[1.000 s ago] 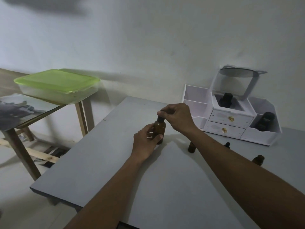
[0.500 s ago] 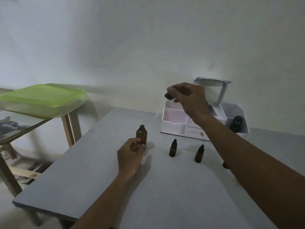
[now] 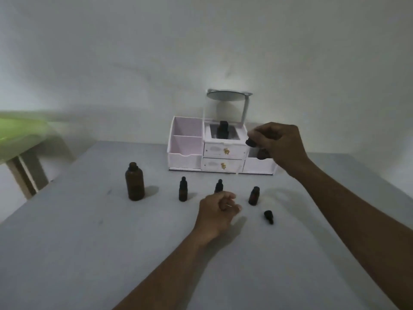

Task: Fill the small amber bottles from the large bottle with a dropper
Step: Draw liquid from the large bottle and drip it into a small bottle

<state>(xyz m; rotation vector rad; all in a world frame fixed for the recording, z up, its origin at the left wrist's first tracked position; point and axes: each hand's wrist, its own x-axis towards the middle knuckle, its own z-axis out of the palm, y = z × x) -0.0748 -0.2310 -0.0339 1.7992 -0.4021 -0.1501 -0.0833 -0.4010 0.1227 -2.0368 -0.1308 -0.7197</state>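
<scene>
R hand (image 3: pixel 282 145) pinches dropper (image 3: pixel 250 142) up high, over the white box (image 3: pixel 185 153) | L hand (image 3: pixel 218 209) half curled, holds nothing | big bottle (image 3: pixel 134 181) open, far left | risk — drips fall, small bottle (image 3: pixel 254 195) may tip

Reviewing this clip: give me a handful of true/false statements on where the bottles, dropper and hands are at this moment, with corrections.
1. The large amber bottle stands uncapped on the grey table. True.
2. The right hand holds the dropper above the table. True.
3. The left hand grips the large bottle. False: it is beside the small bottles, apart from the large one.
4. All three small amber bottles are capped. False: the right small bottle is open, and a loose cap lies near it.
5. A dark bottle sits in the white organizer's middle compartment. True.
</scene>
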